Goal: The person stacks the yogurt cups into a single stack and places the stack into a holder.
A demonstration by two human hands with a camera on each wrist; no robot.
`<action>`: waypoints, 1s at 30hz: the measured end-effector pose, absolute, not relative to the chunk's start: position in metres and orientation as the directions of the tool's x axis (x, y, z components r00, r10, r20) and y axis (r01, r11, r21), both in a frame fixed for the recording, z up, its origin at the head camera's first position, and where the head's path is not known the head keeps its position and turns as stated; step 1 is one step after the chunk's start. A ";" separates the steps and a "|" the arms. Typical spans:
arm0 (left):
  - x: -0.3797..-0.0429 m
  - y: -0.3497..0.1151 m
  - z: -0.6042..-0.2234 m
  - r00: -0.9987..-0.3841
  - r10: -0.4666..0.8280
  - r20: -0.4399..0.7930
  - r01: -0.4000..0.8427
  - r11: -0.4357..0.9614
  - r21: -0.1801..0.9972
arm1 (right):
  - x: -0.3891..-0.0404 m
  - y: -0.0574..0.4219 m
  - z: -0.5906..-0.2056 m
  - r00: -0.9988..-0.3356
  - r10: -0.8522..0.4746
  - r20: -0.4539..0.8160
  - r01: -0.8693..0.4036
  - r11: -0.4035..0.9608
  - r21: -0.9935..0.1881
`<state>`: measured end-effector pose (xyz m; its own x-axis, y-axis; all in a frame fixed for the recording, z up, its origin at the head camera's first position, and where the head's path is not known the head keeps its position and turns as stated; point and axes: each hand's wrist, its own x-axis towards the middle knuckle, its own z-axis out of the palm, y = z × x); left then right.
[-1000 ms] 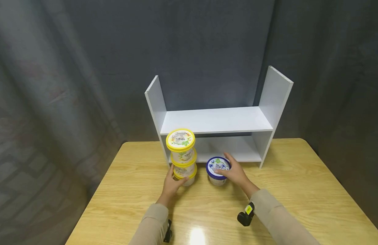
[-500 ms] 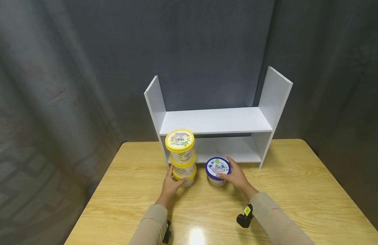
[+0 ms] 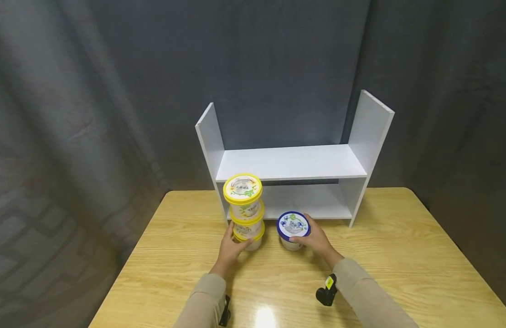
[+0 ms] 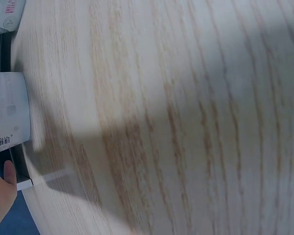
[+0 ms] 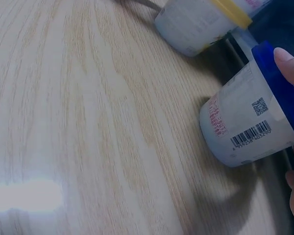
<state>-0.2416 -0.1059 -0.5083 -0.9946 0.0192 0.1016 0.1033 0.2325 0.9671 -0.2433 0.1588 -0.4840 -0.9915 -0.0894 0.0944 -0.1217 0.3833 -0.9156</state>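
Note:
Three cream-coloured tubs with yellow lids stand stacked; the top tub [image 3: 242,189] shows a printed lid. My left hand [image 3: 229,249] holds the lower part of this stack, thumb at the front right and fingers at the left side. In the left wrist view, part of that hand [image 4: 1,193] shows beneath a white tub [image 4: 7,115] at the left edge. To the right of the stack a tub with a blue lid [image 3: 293,225] stands on the table. My right hand [image 3: 318,237] grips its lid rim at the right, as the right wrist view shows near the blue lid [image 5: 279,83].
A white two-tier shelf [image 3: 294,163] with tall side panels stands right behind the tubs. The wooden table [image 3: 162,255] extends to both sides and in front. Dark grey curtains [image 3: 277,54] hang behind and at the sides.
The right hand has drawn back slightly to the right, its thumb shifting from the lid's top to the rim. Left hand and yellow-lidded stack look the same.

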 end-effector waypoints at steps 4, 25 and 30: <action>-0.243 -0.106 -0.510 -0.993 0.029 0.112 0.116 0.232 0.966 | -0.245 0.160 -0.489 -0.991 -0.089 0.103 -0.130 0.381 -0.915; -0.238 -0.106 -0.509 -0.984 0.056 0.172 0.180 0.245 0.953 | -0.238 0.158 -0.491 -0.997 -0.052 0.062 -0.077 0.372 -0.925; -0.241 -0.107 -0.510 -0.984 0.034 0.175 0.178 0.256 0.950 | -0.237 0.157 -0.488 -0.997 -0.048 0.055 -0.069 0.395 -0.916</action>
